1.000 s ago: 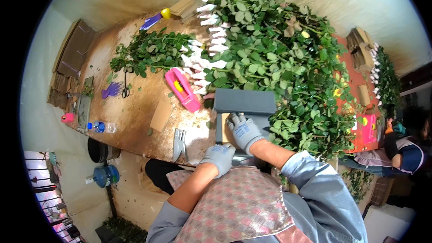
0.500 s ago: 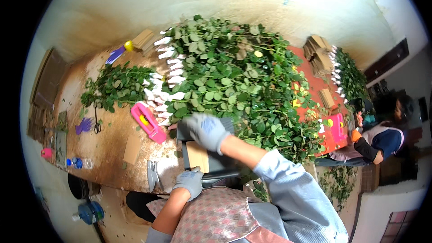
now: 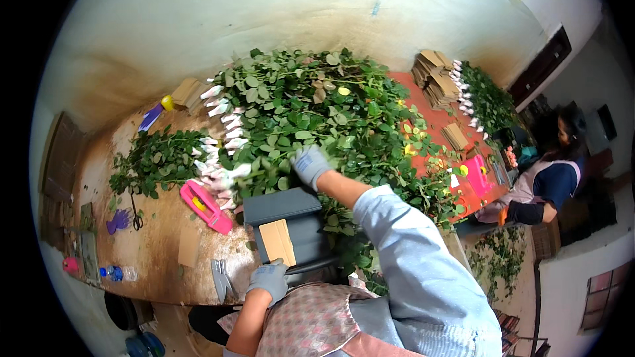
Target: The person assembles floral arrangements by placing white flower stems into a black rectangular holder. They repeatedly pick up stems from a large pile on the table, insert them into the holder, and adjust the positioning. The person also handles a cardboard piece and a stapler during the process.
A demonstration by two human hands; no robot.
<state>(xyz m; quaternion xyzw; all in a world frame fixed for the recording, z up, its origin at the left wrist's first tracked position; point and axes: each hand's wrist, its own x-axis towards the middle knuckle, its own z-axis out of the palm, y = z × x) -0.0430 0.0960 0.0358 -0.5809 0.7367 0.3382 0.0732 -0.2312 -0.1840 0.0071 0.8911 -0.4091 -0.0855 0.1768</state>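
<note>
In front of me stands a dark grey padded stand point(image 3: 281, 206) with a tan cardboard sheet point(image 3: 276, 241) lying on it. My left hand point(image 3: 268, 279), in a grey glove, is closed at the sheet's near edge, its thumb over the cardboard. Beyond the stand, my grey-gloved right hand point(image 3: 309, 165) reaches into a big pile of leafy stems point(image 3: 317, 112). Its fingers are curled round a leafy stem, partly hidden by leaves. Blurred leaves and a white-covered flower head point(image 3: 231, 173) lie to its left. More white-covered heads point(image 3: 233, 133) line the pile's left side.
Left on the table are a pink tool point(image 3: 205, 206), black scissors point(image 3: 136, 215), a smaller leafy bunch point(image 3: 155, 158), a loose cardboard piece point(image 3: 190, 246) and grey metal clippers point(image 3: 222, 281). Cardboard stacks point(image 3: 436, 79) stand on a red table; a co-worker point(image 3: 552, 182) is at right.
My right hand has moved from above the padded stand to the leafy pile beyond it. Leaves beside it are stirring. My left hand stays at the cardboard sheet. The view has shifted.
</note>
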